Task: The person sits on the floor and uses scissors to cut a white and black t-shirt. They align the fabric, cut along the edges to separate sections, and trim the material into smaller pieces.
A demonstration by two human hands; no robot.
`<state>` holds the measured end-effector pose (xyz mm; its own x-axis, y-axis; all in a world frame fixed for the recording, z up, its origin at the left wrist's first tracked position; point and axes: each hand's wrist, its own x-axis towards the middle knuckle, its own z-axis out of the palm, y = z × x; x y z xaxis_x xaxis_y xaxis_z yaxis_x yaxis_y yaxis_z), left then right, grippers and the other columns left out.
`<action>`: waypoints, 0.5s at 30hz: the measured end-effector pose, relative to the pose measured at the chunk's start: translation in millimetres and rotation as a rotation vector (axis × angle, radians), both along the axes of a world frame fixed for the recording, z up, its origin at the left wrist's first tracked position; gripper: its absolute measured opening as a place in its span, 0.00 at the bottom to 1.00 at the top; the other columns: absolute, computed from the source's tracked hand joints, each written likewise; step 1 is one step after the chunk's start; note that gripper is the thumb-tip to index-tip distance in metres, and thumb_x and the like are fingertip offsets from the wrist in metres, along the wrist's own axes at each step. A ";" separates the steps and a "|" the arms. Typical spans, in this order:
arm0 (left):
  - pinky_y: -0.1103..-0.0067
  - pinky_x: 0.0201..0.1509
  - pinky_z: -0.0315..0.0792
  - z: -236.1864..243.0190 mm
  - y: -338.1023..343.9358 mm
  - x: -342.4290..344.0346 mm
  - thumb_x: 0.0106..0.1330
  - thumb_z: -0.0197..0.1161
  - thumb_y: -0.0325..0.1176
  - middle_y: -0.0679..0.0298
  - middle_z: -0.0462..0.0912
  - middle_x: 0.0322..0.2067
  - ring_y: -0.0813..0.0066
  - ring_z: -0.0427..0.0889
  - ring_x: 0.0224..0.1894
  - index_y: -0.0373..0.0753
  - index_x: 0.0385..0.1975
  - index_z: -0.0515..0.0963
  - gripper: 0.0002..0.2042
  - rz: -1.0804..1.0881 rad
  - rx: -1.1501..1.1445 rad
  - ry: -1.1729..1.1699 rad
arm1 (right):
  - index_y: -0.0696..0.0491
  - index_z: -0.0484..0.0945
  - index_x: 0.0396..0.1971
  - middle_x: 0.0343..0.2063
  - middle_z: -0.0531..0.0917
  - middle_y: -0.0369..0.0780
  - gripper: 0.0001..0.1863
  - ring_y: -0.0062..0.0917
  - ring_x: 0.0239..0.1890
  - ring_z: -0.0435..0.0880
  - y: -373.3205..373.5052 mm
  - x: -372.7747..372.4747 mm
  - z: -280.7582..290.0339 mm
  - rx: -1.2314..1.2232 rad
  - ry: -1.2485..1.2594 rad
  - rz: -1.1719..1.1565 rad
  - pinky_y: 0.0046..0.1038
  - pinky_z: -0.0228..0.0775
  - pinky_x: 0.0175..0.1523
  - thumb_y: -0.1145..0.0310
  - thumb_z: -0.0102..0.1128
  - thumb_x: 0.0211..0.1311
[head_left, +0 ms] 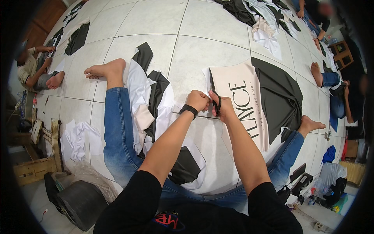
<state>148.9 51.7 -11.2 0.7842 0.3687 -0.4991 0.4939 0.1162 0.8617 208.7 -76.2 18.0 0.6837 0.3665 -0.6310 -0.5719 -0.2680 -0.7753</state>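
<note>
My right hand [224, 110] grips black-handled scissors [212, 81], with the blades pointing away from me along the left edge of a cream fabric panel [233, 73] that bears dark printed lettering. Just left of the scissors, my left hand [198, 101] is closed, its fingertips pinched together; what lies between them is too small to make out. A narrow white margin [205, 72] shows beside the cream panel. Dark grey-green fabric [278, 87] joins the panel's right side and spreads over the floor toward my right foot.
White and dark fabric scraps [138, 84] lie along my left leg, with a dark-and-white piece [187, 165] between my legs. A black bucket-like container [83, 204] stands at lower left. Other people [37, 68] sit left and right among fabric on the tiled floor [152, 23].
</note>
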 end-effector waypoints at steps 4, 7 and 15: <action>0.77 0.19 0.73 3.7 -0.3 -1.5 0.57 0.61 0.27 0.59 0.81 0.18 0.74 0.79 0.15 0.27 0.25 0.81 0.08 0.003 0.009 0.003 | 0.62 0.77 0.21 0.13 0.75 0.40 0.29 0.22 0.08 0.70 5.8 5.3 1.3 -0.003 0.014 -0.035 0.25 0.57 0.12 0.48 0.75 0.51; 0.77 0.19 0.73 5.6 -0.3 -3.0 0.58 0.61 0.27 0.59 0.81 0.18 0.74 0.79 0.16 0.27 0.25 0.81 0.08 0.002 0.027 0.004 | 0.63 0.77 0.22 0.13 0.75 0.39 0.29 0.23 0.08 0.70 6.7 9.9 1.4 -0.021 -0.004 -0.016 0.25 0.57 0.12 0.48 0.75 0.51; 0.76 0.21 0.75 -2.5 14.8 -9.4 0.61 0.60 0.26 0.60 0.81 0.22 0.73 0.81 0.19 0.31 0.33 0.80 0.06 0.171 -0.061 -0.093 | 0.62 0.78 0.26 0.11 0.74 0.38 0.28 0.25 0.11 0.73 -21.0 5.9 12.6 -0.092 -0.184 0.054 0.29 0.64 0.18 0.47 0.72 0.54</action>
